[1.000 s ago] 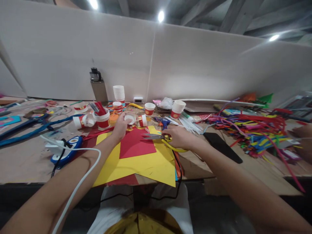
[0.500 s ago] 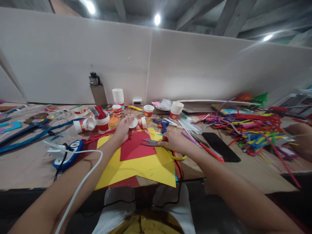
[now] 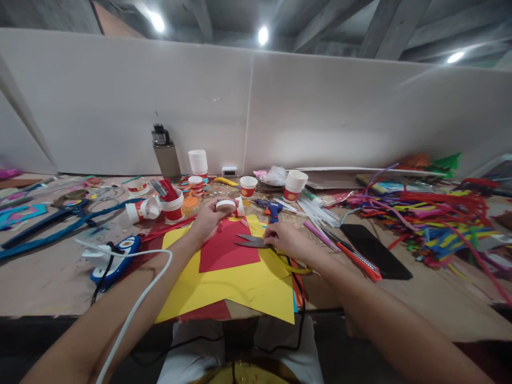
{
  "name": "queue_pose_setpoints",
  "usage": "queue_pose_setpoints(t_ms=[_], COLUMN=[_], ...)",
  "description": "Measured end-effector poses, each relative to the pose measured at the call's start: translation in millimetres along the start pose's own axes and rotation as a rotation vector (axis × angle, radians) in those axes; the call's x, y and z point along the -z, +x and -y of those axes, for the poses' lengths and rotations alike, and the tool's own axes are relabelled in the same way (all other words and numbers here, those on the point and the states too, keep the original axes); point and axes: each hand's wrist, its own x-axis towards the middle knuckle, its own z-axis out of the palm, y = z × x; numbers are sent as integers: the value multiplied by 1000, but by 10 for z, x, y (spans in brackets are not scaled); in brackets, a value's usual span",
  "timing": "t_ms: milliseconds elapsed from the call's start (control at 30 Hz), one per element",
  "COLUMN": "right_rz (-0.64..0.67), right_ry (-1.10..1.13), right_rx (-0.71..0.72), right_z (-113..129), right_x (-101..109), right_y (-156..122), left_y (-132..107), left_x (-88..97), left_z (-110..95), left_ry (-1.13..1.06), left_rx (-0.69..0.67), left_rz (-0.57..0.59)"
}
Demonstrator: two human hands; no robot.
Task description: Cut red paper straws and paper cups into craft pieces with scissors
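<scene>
My left hand (image 3: pixel 208 220) is closed around a short white round piece (image 3: pixel 226 206), which looks like the cut-off end of a paper cup. Just behind it lies a red and white paper cup (image 3: pixel 240 207) on its side. My right hand (image 3: pixel 286 239) grips yellow-handled scissors (image 3: pixel 251 242), their blades slightly apart and pointing left. Under the blades lies a sheet of red paper (image 3: pixel 224 253), on top of larger yellow paper (image 3: pixel 192 290). Some of the scissor handle is hidden by my fingers.
A blue glue gun (image 3: pixel 274 211), a red utility knife (image 3: pixel 360 260) and a black phone (image 3: pixel 376 250) lie to the right, before a heap of colourful pipe cleaners (image 3: pixel 432 224). Left are a blue power strip (image 3: pixel 120 264) and a cup of markers (image 3: pixel 173 207). A white cable (image 3: pixel 140 298) crosses my left forearm.
My left hand has turned the white round piece, so its brownish inside now shows. The scissors remain in my right hand. The view has shifted slightly; the other person's hand at right is gone.
</scene>
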Motion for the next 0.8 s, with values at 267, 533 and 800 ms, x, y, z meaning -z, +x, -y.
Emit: queue_pose_setpoints(t_ms=[267,533,800], right_rz=[-1,-89,-184], right_ry=[66,226,352], right_rx=[49,101,125], right_z=[-25,61,124], right_x=[-5,-72,-21], right_y=[-51,-209,-195], left_y=[28,35,106], left_x=[92,88,208], left_z=[108,-42,-168], left_ry=[277,172,143], left_rx=[-20,15,10], left_rz=[-113,-120,-124])
